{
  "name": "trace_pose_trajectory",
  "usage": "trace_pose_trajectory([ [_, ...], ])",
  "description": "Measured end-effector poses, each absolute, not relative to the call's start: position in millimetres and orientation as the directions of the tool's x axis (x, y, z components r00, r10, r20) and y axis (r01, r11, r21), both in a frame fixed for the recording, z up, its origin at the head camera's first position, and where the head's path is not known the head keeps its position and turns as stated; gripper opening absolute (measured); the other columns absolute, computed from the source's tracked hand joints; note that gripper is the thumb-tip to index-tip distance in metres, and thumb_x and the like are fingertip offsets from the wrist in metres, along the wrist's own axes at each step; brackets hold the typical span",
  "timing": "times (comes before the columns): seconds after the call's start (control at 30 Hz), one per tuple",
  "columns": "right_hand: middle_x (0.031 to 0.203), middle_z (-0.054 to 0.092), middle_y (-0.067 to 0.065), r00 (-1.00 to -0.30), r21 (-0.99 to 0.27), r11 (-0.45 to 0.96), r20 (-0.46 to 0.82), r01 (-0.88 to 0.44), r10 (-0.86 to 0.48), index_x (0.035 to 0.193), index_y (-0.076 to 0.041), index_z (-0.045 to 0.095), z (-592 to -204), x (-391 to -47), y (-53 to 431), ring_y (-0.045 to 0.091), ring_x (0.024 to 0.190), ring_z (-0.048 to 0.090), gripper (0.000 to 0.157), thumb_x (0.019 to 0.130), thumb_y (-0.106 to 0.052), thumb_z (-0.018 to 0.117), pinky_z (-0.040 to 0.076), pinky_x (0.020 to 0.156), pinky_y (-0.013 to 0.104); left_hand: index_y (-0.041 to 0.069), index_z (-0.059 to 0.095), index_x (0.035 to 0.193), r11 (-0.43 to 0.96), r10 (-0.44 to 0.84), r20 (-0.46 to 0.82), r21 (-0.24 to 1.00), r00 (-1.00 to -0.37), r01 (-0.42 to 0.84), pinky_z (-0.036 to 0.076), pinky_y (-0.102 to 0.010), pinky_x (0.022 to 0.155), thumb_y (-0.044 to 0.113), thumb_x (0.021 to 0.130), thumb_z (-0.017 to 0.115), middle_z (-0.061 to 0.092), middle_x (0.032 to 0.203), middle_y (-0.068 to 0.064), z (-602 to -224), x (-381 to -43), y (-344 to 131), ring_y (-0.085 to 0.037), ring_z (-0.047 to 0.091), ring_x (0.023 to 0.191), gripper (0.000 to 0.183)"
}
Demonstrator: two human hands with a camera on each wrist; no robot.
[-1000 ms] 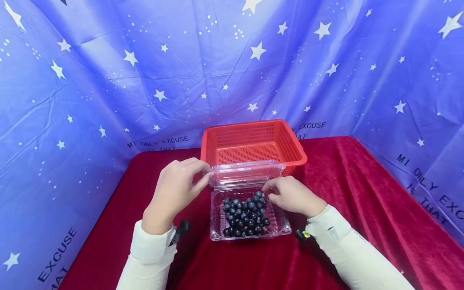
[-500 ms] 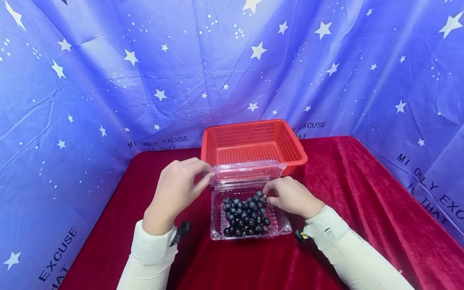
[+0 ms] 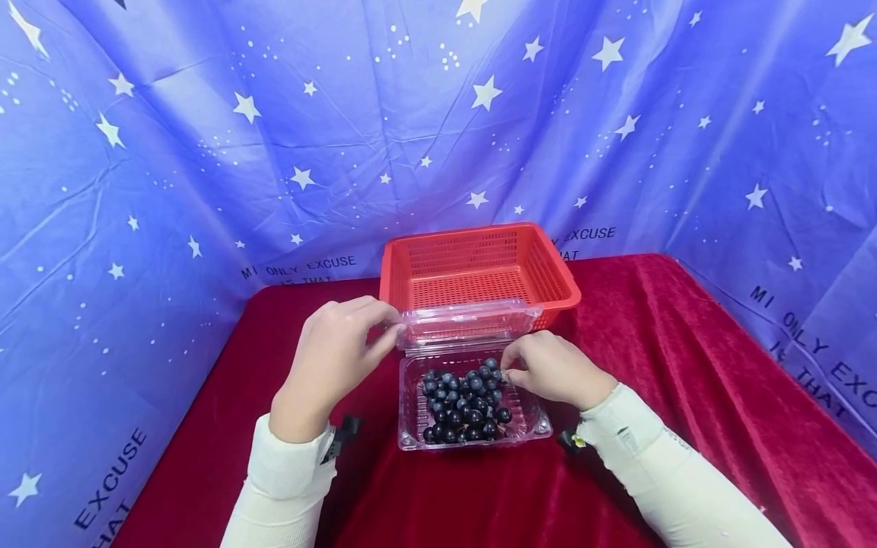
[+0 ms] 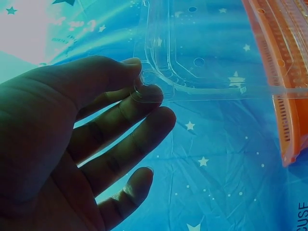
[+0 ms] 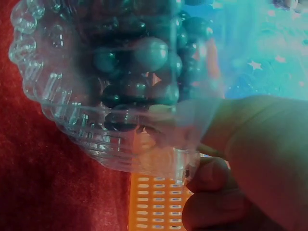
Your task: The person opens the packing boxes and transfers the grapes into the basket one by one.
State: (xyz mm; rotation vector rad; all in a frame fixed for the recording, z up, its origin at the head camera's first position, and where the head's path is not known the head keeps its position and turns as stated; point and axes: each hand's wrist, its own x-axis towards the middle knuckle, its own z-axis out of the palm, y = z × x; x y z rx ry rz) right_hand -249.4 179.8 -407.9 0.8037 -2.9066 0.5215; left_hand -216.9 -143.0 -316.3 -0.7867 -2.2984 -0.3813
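A hinged clear plastic box stands with its lid raised, and a bunch of dark grapes lies inside. My left hand pinches the lid's left corner between thumb and index fingertip, its other fingers loosely bent in the left wrist view. My right hand reaches over the box's right wall, thumb and index finger pinching the bunch at its far right end. Through the clear wall in the right wrist view, the thumb shows against the grapes; the pinched spot is partly blurred by the plastic.
A red slotted basket stands right behind the box, overlapped by the raised lid. Dark red velvet cloth covers the table. A blue curtain with white stars hangs around the back and sides.
My right hand's fingertips have shifted very slightly to the right at the far end of the bunch. My left hand keeps its pinch on the lid, which stays raised.
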Motion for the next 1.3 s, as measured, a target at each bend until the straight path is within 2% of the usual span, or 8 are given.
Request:
trace_pose_trajectory([
  [0.27, 0.088, 0.074, -0.012, -0.85, -0.31, 0.792, 0.188, -0.526, -0.491, 0.089, -0.022, 0.081, -400.2, -246.3, 181.1, 0.002, 0.072, 0.059, 0.005, 0.086, -0.025, 0.082, 0.055, 0.072, 0.032, 0.022, 0.078, 0.091, 0.777, 0.436, 0.677, 0.048, -0.592, 0.627, 0.047, -0.031, 0.058, 0.021, 0.088, 0.079, 0.075, 0.088, 0.01, -315.3, -216.9, -142.6, -0.01, 0.059, 0.063, 0.004],
  [0.57, 0.089, 0.076, -0.01, -0.837, -0.299, 0.783, 0.24, -0.545, -0.491, 0.091, -0.022, 0.083, -394.5, -243.8, 182.5, 0.008, 0.083, 0.069, 0.007, 0.085, -0.024, 0.081, 0.059, 0.078, 0.037, 0.021, 0.077, 0.09, 0.776, 0.436, 0.676, 0.051, -0.594, 0.628, 0.049, -0.031, 0.059, 0.02, 0.089, 0.077, 0.075, 0.087, 0.009, -313.0, -216.4, -141.1, -0.011, 0.061, 0.064, 0.001],
  [0.87, 0.086, 0.076, -0.013, -0.829, -0.362, 0.747, 0.26, -0.558, -0.495, 0.093, -0.02, 0.084, -389.0, -241.2, 181.5, -0.001, 0.072, 0.063, 0.009, 0.085, -0.02, 0.08, 0.059, 0.075, 0.033, 0.023, 0.078, 0.09, 0.78, 0.429, 0.676, 0.057, -0.599, 0.623, 0.05, -0.031, 0.06, 0.021, 0.087, 0.081, 0.075, 0.087, 0.009, -314.5, -216.8, -141.5, -0.01, 0.064, 0.066, 0.005],
  [1.17, 0.087, 0.078, -0.007, -0.818, -0.416, 0.705, 0.287, -0.575, -0.498, 0.094, -0.016, 0.084, -385.1, -238.3, 177.7, -0.001, 0.061, 0.057, 0.01, 0.085, -0.017, 0.081, 0.053, 0.064, 0.024, 0.022, 0.078, 0.089, 0.765, 0.434, 0.685, 0.063, -0.585, 0.641, 0.047, -0.034, 0.065, 0.019, 0.085, 0.082, 0.075, 0.085, 0.008, -315.9, -217.1, -142.8, -0.011, 0.066, 0.068, 0.006],
  [1.3, 0.086, 0.077, -0.009, -0.813, -0.406, 0.704, 0.312, -0.583, -0.492, 0.093, -0.017, 0.084, -382.3, -236.0, 176.2, 0.0, 0.064, 0.059, 0.009, 0.084, -0.017, 0.08, 0.054, 0.066, 0.025, 0.022, 0.078, 0.089, 0.766, 0.433, 0.683, 0.065, -0.588, 0.64, 0.047, -0.034, 0.065, 0.018, 0.085, 0.082, 0.075, 0.085, 0.009, -315.5, -216.6, -142.5, -0.011, 0.066, 0.068, 0.007],
])
